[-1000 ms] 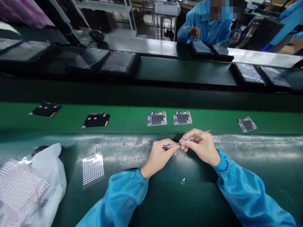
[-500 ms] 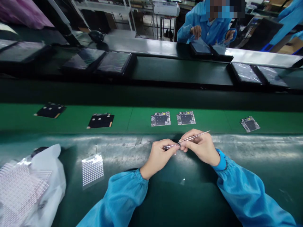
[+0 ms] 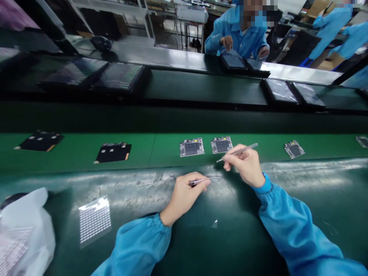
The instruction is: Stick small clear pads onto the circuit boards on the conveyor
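Note:
My left hand [image 3: 184, 193] is closed on a small strip of tiny parts [image 3: 204, 179], held just above the dark green mat [image 3: 230, 237]. My right hand [image 3: 245, 165] pinches metal tweezers [image 3: 238, 151], whose tip points left toward a circuit board [image 3: 221, 145] on the green belt [image 3: 161, 147]. A second circuit board [image 3: 192, 147] lies beside it to the left. The tweezers' tip is apart from the strip.
Two black-covered boards [image 3: 113, 152] [image 3: 40, 141] lie left on the belt, and another bare board [image 3: 293, 149] lies right. A sheet of small parts [image 3: 94, 220] and a white bag [image 3: 25, 230] lie at my left. Across the far belt with screens [image 3: 119, 76] a person [image 3: 238, 34] works.
My right hand has lifted the tweezers away from the strip, up and to the right toward the boards. My left hand stays low with the strip. The view has shifted.

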`<state>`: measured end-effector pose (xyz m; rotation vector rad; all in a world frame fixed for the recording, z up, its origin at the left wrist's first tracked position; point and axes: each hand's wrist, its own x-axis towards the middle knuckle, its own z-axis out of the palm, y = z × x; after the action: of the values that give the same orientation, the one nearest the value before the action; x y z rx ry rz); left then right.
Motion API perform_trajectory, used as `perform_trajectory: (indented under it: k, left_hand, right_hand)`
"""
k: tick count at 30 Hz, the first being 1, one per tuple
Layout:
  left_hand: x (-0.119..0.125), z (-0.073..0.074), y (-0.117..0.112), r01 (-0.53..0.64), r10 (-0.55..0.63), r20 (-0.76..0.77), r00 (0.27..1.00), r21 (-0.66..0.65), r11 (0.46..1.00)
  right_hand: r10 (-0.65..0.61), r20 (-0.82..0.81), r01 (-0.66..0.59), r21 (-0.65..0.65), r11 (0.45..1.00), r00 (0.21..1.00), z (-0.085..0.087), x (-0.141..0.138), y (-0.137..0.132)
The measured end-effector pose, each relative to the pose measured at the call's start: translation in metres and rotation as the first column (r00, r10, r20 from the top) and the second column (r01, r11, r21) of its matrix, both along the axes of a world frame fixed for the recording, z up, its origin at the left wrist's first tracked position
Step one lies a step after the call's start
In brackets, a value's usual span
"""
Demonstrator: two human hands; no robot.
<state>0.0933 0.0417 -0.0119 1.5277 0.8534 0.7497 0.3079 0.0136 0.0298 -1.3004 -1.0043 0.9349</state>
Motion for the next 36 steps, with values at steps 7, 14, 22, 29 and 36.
perform_trajectory:
  k: [7, 14, 22, 29, 36]
  left_hand:
    - [0.001, 0.001, 0.003, -0.005, 0.004, 0.018, 1.000, 0.059, 0.998]
    - [0.000, 0.001, 0.002, 0.003, -0.006, 0.039, 0.999, 0.086, 0.996]
    - [0.000, 0.002, 0.004, 0.001, -0.007, 0.049, 0.999, 0.105, 0.994]
    - [0.000, 0.000, 0.002, -0.008, 0.005, 0.040, 0.999, 0.097, 0.995]
    - [0.001, 0.003, 0.004, -0.022, 0.017, 0.046, 0.999, 0.110, 0.994]
  right_hand:
    - [-0.166, 0.026, 0.167, -0.060, 0.984, 0.986, -0.032, 0.053, 0.071]
    - [-0.162, 0.060, 0.169, -0.135, 0.976, 0.985, -0.047, 0.056, 0.086]
    - [-0.173, 0.090, 0.184, -0.135, 0.974, 0.981, -0.053, 0.064, 0.084]
    - [-0.157, 0.149, 0.178, -0.138, 0.974, 0.976, -0.050, 0.067, 0.078]
    - [-0.142, 0.142, 0.159, -0.117, 0.980, 0.980, -0.045, 0.070, 0.069]
